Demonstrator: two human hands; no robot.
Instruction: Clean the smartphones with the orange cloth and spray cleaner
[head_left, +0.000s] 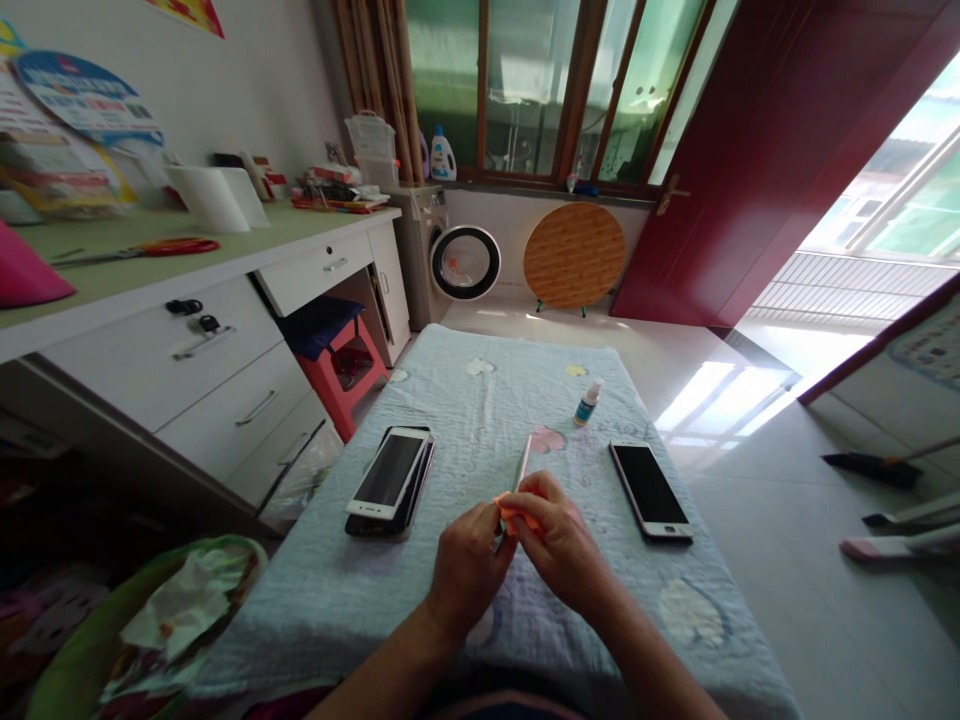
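My right hand (pixel 559 540) pinches a small orange cloth (pixel 517 515) over the middle of the covered table. Close against it, my left hand (pixel 469 565) is closed with its fingers curled; what it grips is hidden. A thin pinkish-white strip (pixel 526 455) shows just beyond my right hand; whether it is held or lies on the cover, I cannot tell. To the left, a white phone (pixel 390 470) rests on top of a dark phone or case (pixel 415 505). Another phone (pixel 651 490), white-framed with a black screen, lies at right. Behind it stands a small spray bottle (pixel 587 405).
A light blue patterned cover (pixel 450 390) drapes the table. At left are a white-drawered desk (pixel 225 400), a red stool (pixel 349 375) and a green bin (pixel 240 550) with paper in it. A washing machine (pixel 420 220) with open door stands behind.
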